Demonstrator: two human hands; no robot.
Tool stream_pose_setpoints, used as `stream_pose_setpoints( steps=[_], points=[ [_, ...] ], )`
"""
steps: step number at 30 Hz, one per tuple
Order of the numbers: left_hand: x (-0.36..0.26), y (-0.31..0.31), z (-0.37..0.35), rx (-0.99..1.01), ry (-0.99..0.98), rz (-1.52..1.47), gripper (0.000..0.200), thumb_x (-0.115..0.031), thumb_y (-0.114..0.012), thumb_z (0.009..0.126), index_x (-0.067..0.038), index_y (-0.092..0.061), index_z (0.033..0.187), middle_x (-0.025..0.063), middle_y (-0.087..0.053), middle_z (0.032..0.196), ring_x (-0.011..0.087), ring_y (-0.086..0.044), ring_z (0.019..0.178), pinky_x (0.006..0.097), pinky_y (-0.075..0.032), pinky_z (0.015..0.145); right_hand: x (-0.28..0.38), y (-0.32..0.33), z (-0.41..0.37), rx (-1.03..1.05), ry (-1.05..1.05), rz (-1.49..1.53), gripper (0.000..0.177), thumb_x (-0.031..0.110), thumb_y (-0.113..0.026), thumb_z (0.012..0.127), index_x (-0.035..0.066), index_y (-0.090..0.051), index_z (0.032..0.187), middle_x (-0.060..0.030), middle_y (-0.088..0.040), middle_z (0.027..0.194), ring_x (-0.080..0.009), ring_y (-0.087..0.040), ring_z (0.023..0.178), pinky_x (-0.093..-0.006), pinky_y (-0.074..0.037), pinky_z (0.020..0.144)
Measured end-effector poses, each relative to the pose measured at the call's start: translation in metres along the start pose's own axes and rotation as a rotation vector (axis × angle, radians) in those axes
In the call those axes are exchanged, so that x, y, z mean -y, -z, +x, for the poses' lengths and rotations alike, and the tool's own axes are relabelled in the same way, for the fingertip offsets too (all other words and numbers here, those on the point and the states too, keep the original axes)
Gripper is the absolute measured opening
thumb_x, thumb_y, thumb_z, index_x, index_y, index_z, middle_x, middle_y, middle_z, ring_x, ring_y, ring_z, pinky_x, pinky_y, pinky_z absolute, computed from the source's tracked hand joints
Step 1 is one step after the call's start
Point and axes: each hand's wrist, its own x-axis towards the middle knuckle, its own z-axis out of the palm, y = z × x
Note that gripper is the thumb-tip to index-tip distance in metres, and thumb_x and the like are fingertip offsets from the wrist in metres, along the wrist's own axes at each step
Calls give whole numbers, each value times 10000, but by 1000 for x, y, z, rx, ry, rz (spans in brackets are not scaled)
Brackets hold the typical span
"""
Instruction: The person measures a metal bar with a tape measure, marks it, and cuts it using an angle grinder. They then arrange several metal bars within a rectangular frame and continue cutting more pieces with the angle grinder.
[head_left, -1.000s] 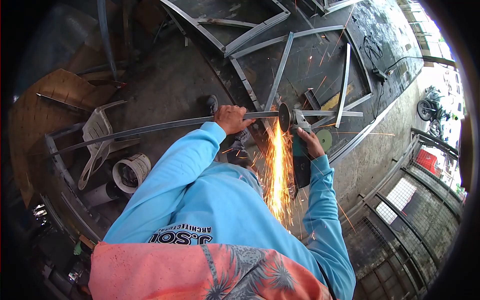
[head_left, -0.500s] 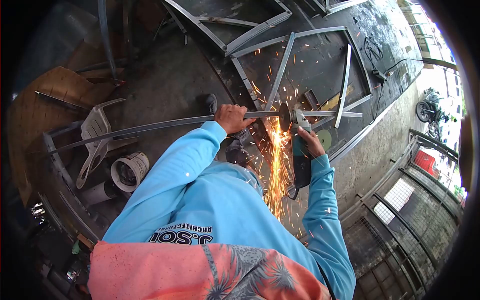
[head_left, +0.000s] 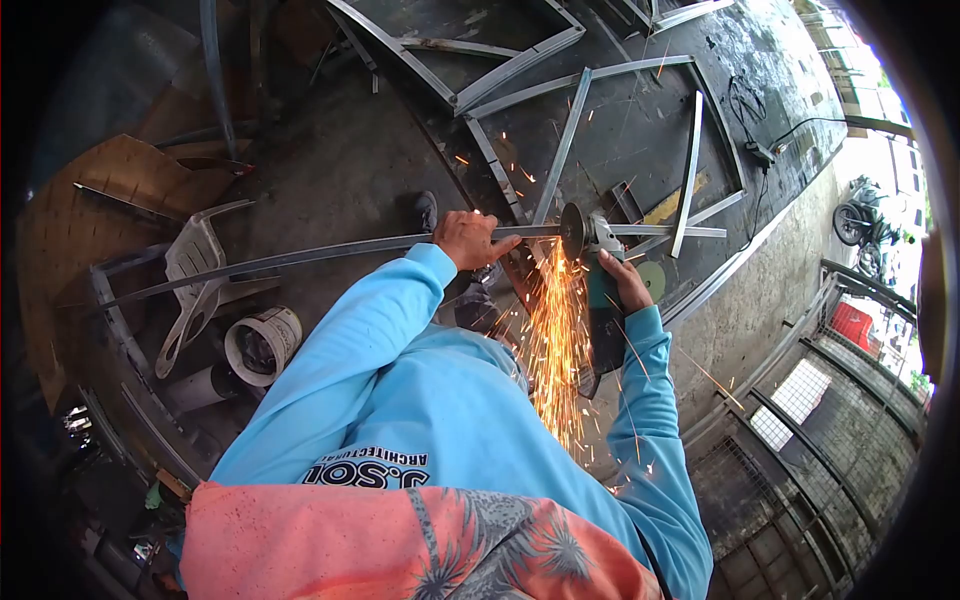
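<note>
A long metal bar (head_left: 330, 253) runs crosswise in front of me, its right part lying over the metal framework. My left hand (head_left: 465, 240) grips it, thumb stretched to the right along the bar. In my right hand (head_left: 626, 283) is an angle grinder (head_left: 604, 318), held by its body with the disc upright. The grinder's disc (head_left: 574, 232) meets the bar a little to the right of my left hand. Orange sparks (head_left: 560, 350) pour from that contact toward my body. Part of the grinder's body is hidden by my right hand.
Welded metal frames (head_left: 520, 70) lie ahead on a dark work surface. A power cord (head_left: 762, 190) runs along its right side. To my left are a chair (head_left: 192, 262), a bucket (head_left: 262, 345) and brown board (head_left: 110, 205). Wire-mesh panels (head_left: 810, 400) stand at right.
My left thumb has stretched farther right along the bar, and the fingers have shifted slightly. The spark stream looks broader. The grinder stays at nearly the same spot on the bar.
</note>
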Motion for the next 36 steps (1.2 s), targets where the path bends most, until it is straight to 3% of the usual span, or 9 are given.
stream_pose_setpoints(
  steps=[3,9,11,16,19,25,36],
  points=[
    [3,-1,2,28,22,-28,615,-652,-523,853,-59,-668,773,165,-690,801,347,-670,824,465,-499,764,11,-6,-15,67,-57,13,537,457,-706,849,24,-605,1149,-60,-643,919,-159,-636,762,-287,-538,674],
    [1,14,7,165,91,-136,505,-574,-645,817,-71,-648,770,159,-687,787,359,-667,804,472,-506,738,-23,3,-44,42,2,144,554,460,-636,895,-29,-576,1148,-143,-663,874,-245,-690,721,-366,-595,638],
    [0,4,3,-98,-28,-24,431,-501,-713,786,-78,-630,779,146,-687,779,360,-670,792,458,-519,709,-28,4,-50,15,1,176,548,461,-638,893,-32,-577,1124,-156,-667,870,-249,-689,707,-362,-592,630],
    [-1,-2,-5,-118,13,-20,396,-464,-726,775,-82,-624,802,133,-692,798,345,-676,788,445,-528,698,-19,3,-43,43,36,107,552,470,-656,879,-36,-578,1087,-161,-666,846,-253,-687,685,-369,-598,627],
    [-1,-9,-1,-67,23,28,388,-458,-727,773,-84,-625,809,129,-694,810,335,-679,789,442,-531,703,-16,3,-33,74,-21,115,663,484,-741,800,0,-517,1194,-138,-619,939,-244,-670,792,-376,-592,657],
    [0,-11,-1,-75,-3,73,385,-454,-727,772,-83,-632,812,126,-695,811,324,-681,784,430,-535,707,-13,-3,-25,54,-19,96,722,498,-753,783,-9,-496,1228,-140,-608,967,-246,-666,798,-380,-593,658],
    [-5,-5,-2,-51,13,53,435,-518,-658,817,-84,-648,787,127,-693,776,313,-688,744,435,-541,687,-10,-5,-18,-11,-6,64,583,435,-726,844,3,-567,1202,-56,-634,1019,-136,-626,843,-270,-532,699]
  ],
)
